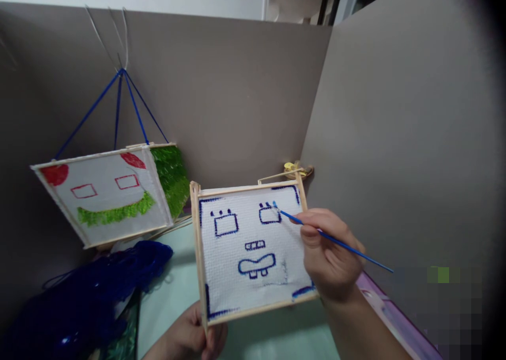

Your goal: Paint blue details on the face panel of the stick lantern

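Note:
My left hand (197,332) grips the lower left corner of a wooden-framed box lantern (249,275), tilted up toward me. Its white fabric face carries a face drawn in dark blue: rectangular eyes with lashes, a small nose, a mouth with teeth and corner marks. Between the thumb and fingers of my right hand (332,249) is a thin blue paintbrush (348,248). The brush tip is at the lashes over the right eye, touching or very close to the fabric. Part of the lantern's right edge is hidden behind my right hand.
At left a second box lantern (114,191), with red eyes and green fringe, hangs from blue cords (89,113). A heap of dark blue yarn (146,260) lies below it. Grey partitions (245,96) close off the back and right. A yellow item (292,167) sits in the corner.

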`<act>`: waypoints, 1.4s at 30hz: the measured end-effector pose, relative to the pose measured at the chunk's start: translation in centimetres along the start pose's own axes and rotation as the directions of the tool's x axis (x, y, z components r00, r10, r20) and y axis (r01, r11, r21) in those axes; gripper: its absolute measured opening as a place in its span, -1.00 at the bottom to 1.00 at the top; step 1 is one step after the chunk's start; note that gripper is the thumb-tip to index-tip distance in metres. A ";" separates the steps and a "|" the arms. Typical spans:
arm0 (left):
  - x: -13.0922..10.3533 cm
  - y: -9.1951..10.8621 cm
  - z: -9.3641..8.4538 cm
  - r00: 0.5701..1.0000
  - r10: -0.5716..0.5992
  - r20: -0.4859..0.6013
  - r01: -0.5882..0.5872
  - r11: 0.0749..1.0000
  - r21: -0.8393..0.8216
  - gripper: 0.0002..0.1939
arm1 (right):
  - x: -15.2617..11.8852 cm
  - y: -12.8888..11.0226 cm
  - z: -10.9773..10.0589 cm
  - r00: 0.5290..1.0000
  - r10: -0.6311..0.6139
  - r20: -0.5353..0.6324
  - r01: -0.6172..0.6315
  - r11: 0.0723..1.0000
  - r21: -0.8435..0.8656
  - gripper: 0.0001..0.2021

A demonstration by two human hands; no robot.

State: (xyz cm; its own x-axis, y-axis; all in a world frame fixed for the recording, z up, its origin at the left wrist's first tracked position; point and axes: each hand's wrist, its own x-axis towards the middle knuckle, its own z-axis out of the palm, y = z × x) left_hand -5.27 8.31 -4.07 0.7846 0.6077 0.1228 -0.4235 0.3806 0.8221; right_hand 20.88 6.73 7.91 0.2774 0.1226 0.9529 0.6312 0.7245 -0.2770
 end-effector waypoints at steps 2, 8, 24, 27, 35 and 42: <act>0.1 0.1 0.1 1.000 -0.001 0.000 0.001 1.000 0.005 -0.84 | 0.0 0.0 0.0 1.000 0.000 -0.002 0.000 1.000 -0.005 -0.85; 0.1 0.3 0.6 1.000 0.009 0.014 -0.009 1.000 0.003 -0.76 | 0.0 -0.1 -0.1 1.000 -0.001 0.015 0.001 1.000 -0.005 -0.86; -0.2 0.1 0.4 1.000 -0.008 -0.028 0.008 1.000 -0.005 -0.83 | -0.1 0.0 0.1 0.999 0.012 -0.051 -0.012 1.000 -0.008 -0.83; -0.1 0.3 0.5 1.000 -0.004 -0.014 0.004 1.000 -0.004 -0.82 | -0.1 0.0 0.1 0.998 0.010 -0.056 -0.011 1.000 -0.011 -0.83; -0.2 0.0 0.0 1.000 0.007 0.010 -0.006 1.000 -0.022 -0.79 | -0.1 0.0 0.1 0.998 -0.014 -0.059 0.017 0.999 0.052 -0.78; -0.2 0.2 0.3 1.000 -0.012 -0.007 0.011 1.000 -0.014 -0.82 | 0.1 0.0 0.0 1.000 -0.021 -0.006 0.021 1.000 0.013 -0.80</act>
State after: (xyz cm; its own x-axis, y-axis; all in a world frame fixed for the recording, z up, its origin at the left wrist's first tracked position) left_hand -5.34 8.01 -3.77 0.7863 0.6081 0.1095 -0.4208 0.3973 0.8155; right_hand 20.92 6.75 7.99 0.2687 0.1030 0.9577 0.6277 0.7354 -0.2552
